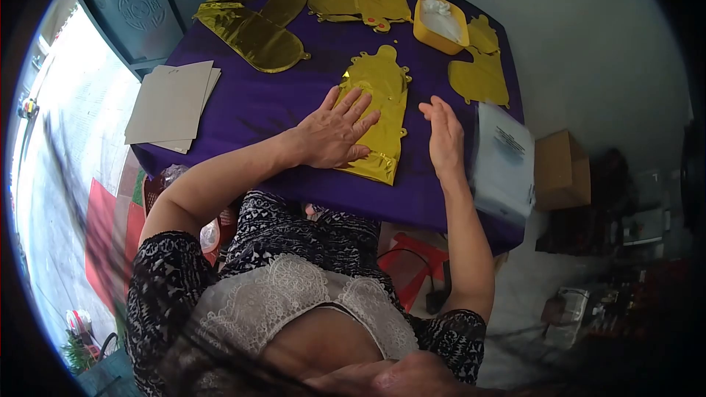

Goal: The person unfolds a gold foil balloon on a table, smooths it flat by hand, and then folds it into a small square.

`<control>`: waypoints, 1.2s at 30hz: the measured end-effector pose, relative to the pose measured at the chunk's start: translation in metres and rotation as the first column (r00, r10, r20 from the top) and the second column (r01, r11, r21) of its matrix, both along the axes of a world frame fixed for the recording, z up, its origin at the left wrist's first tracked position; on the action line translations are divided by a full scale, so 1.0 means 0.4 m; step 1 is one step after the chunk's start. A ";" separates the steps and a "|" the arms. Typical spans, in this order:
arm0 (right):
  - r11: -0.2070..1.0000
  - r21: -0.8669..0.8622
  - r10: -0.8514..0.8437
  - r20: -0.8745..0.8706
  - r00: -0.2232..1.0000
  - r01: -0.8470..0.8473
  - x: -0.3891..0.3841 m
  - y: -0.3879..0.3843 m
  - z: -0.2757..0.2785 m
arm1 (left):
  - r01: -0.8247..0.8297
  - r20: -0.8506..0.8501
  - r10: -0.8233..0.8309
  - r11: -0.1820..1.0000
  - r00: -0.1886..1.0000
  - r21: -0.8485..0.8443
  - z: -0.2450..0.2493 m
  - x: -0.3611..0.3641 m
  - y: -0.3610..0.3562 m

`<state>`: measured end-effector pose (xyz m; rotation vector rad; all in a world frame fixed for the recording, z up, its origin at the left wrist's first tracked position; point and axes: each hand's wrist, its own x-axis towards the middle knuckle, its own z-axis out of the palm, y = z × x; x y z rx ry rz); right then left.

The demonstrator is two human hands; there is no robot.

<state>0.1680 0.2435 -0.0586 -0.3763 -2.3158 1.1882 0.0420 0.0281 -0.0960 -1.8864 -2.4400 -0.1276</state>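
A flat gold foil balloon [382, 95] lies on the purple tablecloth [272, 99] in front of me. My left hand [334, 132] rests palm down on its lower half, fingers spread. My right hand [445, 136] hovers just to the right of the balloon, fingers apart, holding nothing. A stack of clear plastic bags [504, 162] sits right beside that hand at the table's right edge.
More gold foil balloons lie at the back: one at back left [254, 33], one at back middle [368, 0], one at right [482, 73]. A yellow tub [440, 23] stands among them. Grey cardboard sheets [173, 103] lie at the left edge. A cardboard box [562, 169] sits on the floor.
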 end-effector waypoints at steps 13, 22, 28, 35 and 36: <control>0.850 -0.524 0.319 0.433 0.843 -0.053 0.412 -0.227 -0.060 | 0.089 0.001 -0.089 0.994 0.996 0.068 -0.016 0.177 -0.114; 0.341 -0.932 0.149 -0.075 0.986 -0.123 0.401 -0.331 -0.187 | 0.119 0.061 -0.125 0.988 0.990 0.099 -0.012 0.290 -0.186; 0.337 -0.932 0.153 -0.086 0.984 -0.134 0.424 -0.372 -0.165 | -0.074 0.410 -0.193 0.831 0.891 0.552 0.016 0.287 -0.263; 0.354 -0.929 0.202 -0.032 0.979 -0.103 0.468 -0.381 -0.200 | -0.731 0.984 -0.127 0.658 0.126 0.178 -0.044 0.281 -0.432; 0.356 -0.929 0.207 -0.030 0.978 -0.104 0.470 -0.385 -0.204 | -0.724 0.998 -0.053 0.688 0.027 0.056 -0.051 0.287 -0.445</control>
